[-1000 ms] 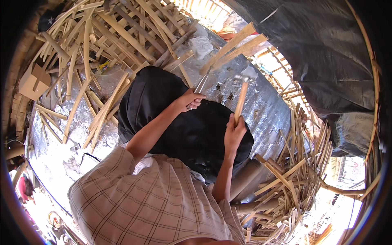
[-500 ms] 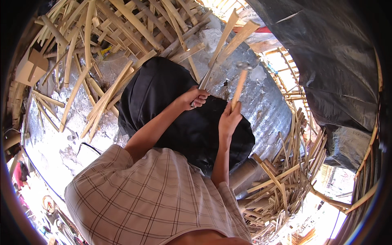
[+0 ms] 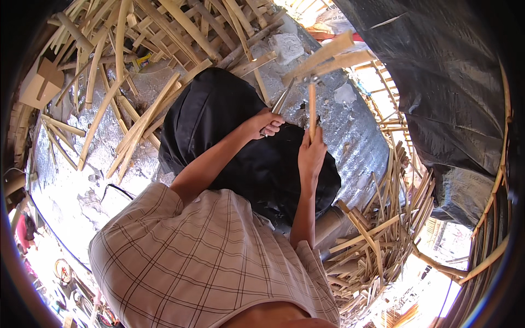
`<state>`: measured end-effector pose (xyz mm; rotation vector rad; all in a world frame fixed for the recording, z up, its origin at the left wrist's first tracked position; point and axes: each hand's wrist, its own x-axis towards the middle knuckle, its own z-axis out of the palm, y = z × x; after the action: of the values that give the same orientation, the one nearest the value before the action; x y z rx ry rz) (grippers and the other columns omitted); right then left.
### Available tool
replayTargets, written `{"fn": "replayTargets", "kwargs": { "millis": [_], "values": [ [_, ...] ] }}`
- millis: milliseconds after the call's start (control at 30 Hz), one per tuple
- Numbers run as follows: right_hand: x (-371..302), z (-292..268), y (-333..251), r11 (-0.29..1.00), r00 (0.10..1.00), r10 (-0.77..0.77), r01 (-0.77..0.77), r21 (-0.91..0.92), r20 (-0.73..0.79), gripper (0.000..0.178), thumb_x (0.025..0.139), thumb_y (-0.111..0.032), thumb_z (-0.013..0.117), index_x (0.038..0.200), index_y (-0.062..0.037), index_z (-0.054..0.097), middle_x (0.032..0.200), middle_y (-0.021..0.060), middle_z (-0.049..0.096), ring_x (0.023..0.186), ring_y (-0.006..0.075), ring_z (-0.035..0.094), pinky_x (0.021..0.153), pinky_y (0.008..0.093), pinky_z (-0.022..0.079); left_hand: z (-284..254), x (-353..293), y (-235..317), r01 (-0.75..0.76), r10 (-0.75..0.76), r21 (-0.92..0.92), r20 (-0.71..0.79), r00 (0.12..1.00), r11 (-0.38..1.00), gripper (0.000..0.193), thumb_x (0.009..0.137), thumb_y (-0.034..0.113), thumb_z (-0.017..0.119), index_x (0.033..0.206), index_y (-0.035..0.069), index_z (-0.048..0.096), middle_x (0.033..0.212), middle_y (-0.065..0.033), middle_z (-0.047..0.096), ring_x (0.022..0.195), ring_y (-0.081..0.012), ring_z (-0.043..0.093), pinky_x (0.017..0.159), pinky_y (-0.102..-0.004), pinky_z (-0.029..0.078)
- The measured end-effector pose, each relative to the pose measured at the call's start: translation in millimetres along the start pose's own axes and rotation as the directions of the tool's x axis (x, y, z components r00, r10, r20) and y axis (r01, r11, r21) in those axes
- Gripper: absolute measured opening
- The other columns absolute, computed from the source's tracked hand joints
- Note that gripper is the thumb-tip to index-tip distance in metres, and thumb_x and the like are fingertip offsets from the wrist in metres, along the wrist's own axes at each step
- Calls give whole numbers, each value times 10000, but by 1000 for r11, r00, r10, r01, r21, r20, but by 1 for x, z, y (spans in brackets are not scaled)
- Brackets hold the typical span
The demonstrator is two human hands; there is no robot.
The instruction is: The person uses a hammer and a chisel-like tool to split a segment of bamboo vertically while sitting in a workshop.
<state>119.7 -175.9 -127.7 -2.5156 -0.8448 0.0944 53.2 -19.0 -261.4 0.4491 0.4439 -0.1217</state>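
My left hand [image 3: 263,124] is closed around a long, tapering shiny metal tool [image 3: 282,100]; its exact kind is not clear. The tool points up and away, its tip close to two pale, blurred flat wooden strips [image 3: 328,54]. To its right, my right hand [image 3: 311,152] grips a hammer [image 3: 312,106] by its wooden handle. The hammer stands upright, its metal head near the wooden strips; whether they touch I cannot tell. Black cloth [image 3: 219,120] covers my lap beneath both hands.
Bamboo strips and wooden sticks [image 3: 164,33] pile up at the far left. Another stick heap [image 3: 377,246] lies to the right. A cardboard box [image 3: 41,83] is at the left. Dark sheeting [image 3: 448,82] hangs at the right, beyond the grey ground [image 3: 361,142].
The wooden strips have swung rightward and lower. The hammer has shifted slightly left and stands more upright, its head now by the strips. My left hand has risen slightly with the metal tool.
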Motion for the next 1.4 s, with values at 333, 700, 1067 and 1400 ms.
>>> {"fn": "replayTargets", "kwargs": {
  "millis": [333, 700, 1067, 1400],
  "values": [
    [0, 51, 7, 997, 997, -76, 76, -32, -19, 112, 1005, -79, 554, 1024, -6, 473, 720, 292, 585, 718, 515, 620, 553, 554, 413, -5, 6, -2, 20, -20, 5, 7, 1000, 1000, 203, 909, 22, 608, 825, 127, 457, 603, 59, 360, 420, -27, 317, 357, -219, 225],
    [13, -14, -33, 941, 978, -109, 158, 298, -175, 224, 1039, -161, 555, 925, 25, 504, 604, 189, 507, 481, 354, 488, 497, 438, 362, -9, 11, -1, 20, -20, 5, -2, 1000, 1000, 237, 919, 38, 630, 789, 118, 448, 587, 51, 387, 411, -28, 333, 346, -222, 239],
    [-1, 21, 13, 982, 990, -68, 46, 182, 120, 337, 1011, -256, 623, 900, 56, 560, 699, 275, 599, 738, 511, 599, 601, 495, 447, 6, 10, 3, 50, -38, 101, -116, 993, 994, 216, 902, 18, 634, 828, 115, 456, 606, 49, 392, 423, -23, 339, 351, -218, 232],
    [26, 28, 8, 941, 952, 9, 95, 324, -305, 215, 1050, -162, 549, 1018, 51, 548, 759, 231, 620, 619, 379, 610, 558, 468, 443, -2, 30, 15, 2, -2, 41, 2, 1000, 999, 180, 902, 16, 621, 861, 118, 477, 603, 52, 396, 418, -21, 329, 347, -216, 226]
  ]
}}
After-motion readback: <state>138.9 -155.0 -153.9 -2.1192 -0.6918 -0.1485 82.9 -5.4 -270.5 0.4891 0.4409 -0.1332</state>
